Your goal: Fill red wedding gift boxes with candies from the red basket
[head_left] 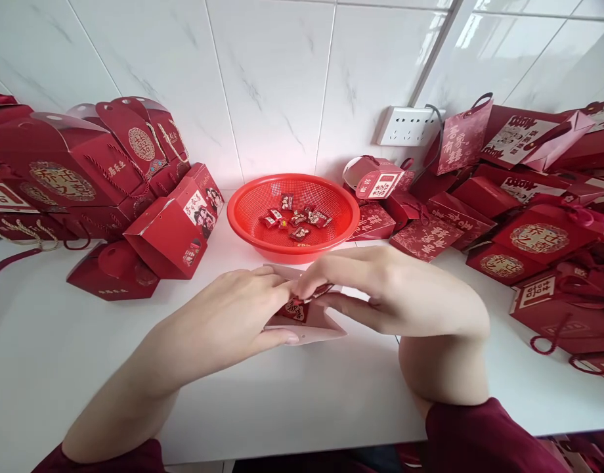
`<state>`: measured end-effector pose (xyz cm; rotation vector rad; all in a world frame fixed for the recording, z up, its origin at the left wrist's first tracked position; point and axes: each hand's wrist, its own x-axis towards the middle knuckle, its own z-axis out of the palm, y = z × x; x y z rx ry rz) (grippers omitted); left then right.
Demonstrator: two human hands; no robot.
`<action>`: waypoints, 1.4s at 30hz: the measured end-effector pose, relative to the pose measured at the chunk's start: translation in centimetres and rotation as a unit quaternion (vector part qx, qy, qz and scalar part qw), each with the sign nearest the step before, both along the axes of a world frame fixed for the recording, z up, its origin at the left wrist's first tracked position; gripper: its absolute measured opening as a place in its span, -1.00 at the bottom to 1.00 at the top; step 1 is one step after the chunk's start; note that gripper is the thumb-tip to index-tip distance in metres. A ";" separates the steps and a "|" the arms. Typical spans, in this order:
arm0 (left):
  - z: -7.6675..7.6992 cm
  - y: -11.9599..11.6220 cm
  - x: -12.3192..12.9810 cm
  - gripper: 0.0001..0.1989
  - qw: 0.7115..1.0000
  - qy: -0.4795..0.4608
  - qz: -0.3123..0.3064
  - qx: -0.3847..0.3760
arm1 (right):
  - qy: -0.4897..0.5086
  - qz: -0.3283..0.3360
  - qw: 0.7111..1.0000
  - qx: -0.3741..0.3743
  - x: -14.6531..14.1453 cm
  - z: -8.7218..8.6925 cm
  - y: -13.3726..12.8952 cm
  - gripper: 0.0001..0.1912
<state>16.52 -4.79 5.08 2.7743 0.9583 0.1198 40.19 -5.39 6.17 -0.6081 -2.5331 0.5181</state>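
A small open gift box point(309, 336) with a pale inside lies in front of me on the white table. My left hand point(228, 312) grips its left side, the thumb along the near flap and the fingers over the far edge. Inside the box rests a red wrapped candy point(295, 311) with gold-white characters. Over the opening, my right hand point(385, 289) pinches a red wrapped candy point(319, 291), partly hidden by the fingers. Just behind the box stands a red plastic basket point(236, 226) with several wrapped candies point(299, 218) in it.
Red gift boxes point(70, 171) with cord handles are stacked at the left. More red boxes point(538, 236) are piled at the right, some near the basket. A white power strip point(405, 126) is fixed to the tiled wall point(277, 79). The table's front edge runs below my arms.
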 end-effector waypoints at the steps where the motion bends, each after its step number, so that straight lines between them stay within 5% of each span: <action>1: 0.0 0.0 0.0 -0.67 1.000 -0.005 -0.002 -0.003 | -0.014 0.014 1.000 0.002 -0.2 -0.1 0.3 -0.83; 16: -0.2 -0.5 0.0 -0.62 0.999 0.021 -0.007 0.034 | -0.049 -0.068 0.996 0.005 0.1 -0.1 0.3 -0.84; 23: -0.9 -2.2 -0.4 -0.61 0.999 0.035 -0.010 0.036 | -0.061 -0.151 0.985 0.063 1.3 0.4 0.0 -0.85; 27: -1.1 -2.2 0.0 -0.65 0.999 0.032 -0.009 0.038 | -0.033 -0.154 0.983 0.089 1.3 0.8 -0.4 -0.84; 30: -1.3 -1.6 0.4 -0.77 0.998 0.020 -0.016 0.053 | -0.017 -0.094 0.993 0.071 0.6 0.8 -1.1 -0.82; 33: -1.5 -1.2 0.6 -0.76 0.998 0.016 -0.018 0.062 | -0.068 -0.025 0.997 0.025 -0.2 0.1 -1.6 -0.82; 37: -1.2 -1.3 0.5 -0.79 0.998 0.033 -0.033 0.051 | -0.156 -0.086 0.984 -0.009 -0.5 -1.1 -1.4 -0.81; 42: -1.6 -1.9 1.7 -0.83 0.982 0.021 -0.140 0.128 | -0.265 -0.116 0.957 0.029 -0.3 -1.6 -0.8 -0.71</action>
